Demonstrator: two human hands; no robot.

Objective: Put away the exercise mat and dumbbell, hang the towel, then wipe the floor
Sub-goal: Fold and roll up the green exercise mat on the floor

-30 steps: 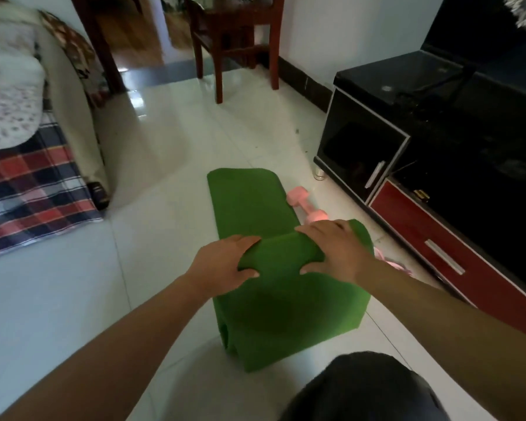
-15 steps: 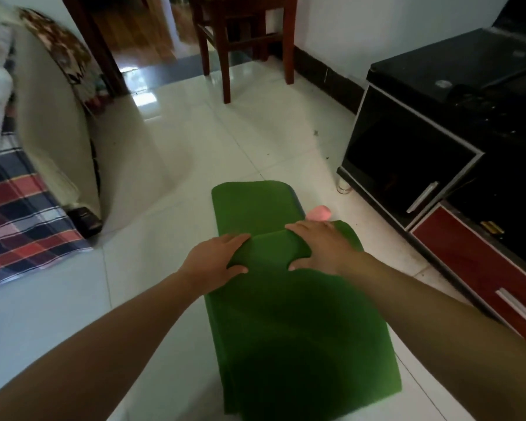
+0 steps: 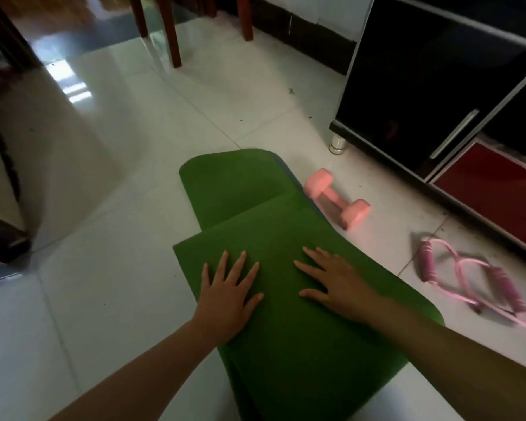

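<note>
The green mat [image 3: 264, 226] lies on the white tiled floor [image 3: 104, 268] in the middle of the view, its long axis running from about 5 o'clock near the person to 11 o'clock, where its rounded far end points. It is folded over itself: the top layer's straight edge crosses the mat slantwise, leaving the far end as a single bare layer. Both hands rest palm down on that top layer and grip nothing. The left hand [image 3: 225, 296] lies flat with fingers spread and straight, aimed at 12 o'clock, near the mat's left edge. The right hand [image 3: 334, 284] is flat too, fingers straight and aimed at about 10 o'clock. The pink dumbbell [image 3: 336, 200] lies on the floor at the mat's 2 o'clock, just beside its right edge, its axis running from 10 to 4 o'clock; whether they touch cannot be told. A pink band [image 3: 468, 278] lies at 3 o'clock of the right hand, blurred. A black cabinet [image 3: 422, 95] stands at 1 o'clock, chair legs [image 3: 173, 34] at 12.
</note>
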